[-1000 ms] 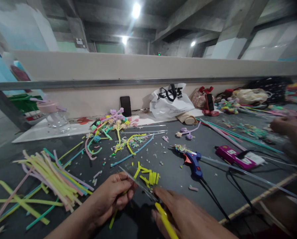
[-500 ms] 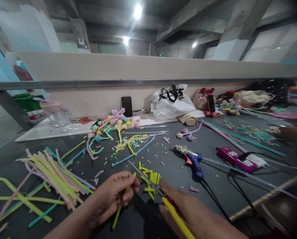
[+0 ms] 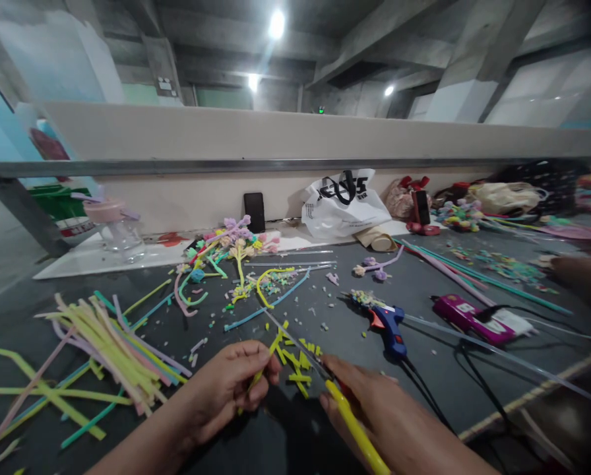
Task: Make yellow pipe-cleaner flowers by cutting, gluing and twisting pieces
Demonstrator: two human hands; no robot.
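Note:
My left hand (image 3: 241,376) pinches a yellow-green strip (image 3: 277,342), whose free end sticks up to the right past my fingertips. My right hand (image 3: 369,402) is wrapped round the yellow handle of a pair of scissors (image 3: 352,425). Their long metal blades point up and left, close beside the strip's upper end. Whether the blades touch the strip is hard to tell. Several short yellow-green pieces (image 3: 300,378) lie on the dark table (image 3: 295,442) between my hands, partly beneath the blades.
Long pastel strips (image 3: 112,349) lie at the left. A blue glue gun (image 3: 392,333) and a purple device (image 3: 466,316) with cables are at the right. Fuzzy flowers (image 3: 236,231), a phone (image 3: 254,212) and a white bag (image 3: 342,208) stand behind. Another person's hand (image 3: 577,274) is at far right.
More of the strip now extends above my left fingertips, and less hangs below that hand. The scissors and my right hand have shifted slightly. The view has moved a little.

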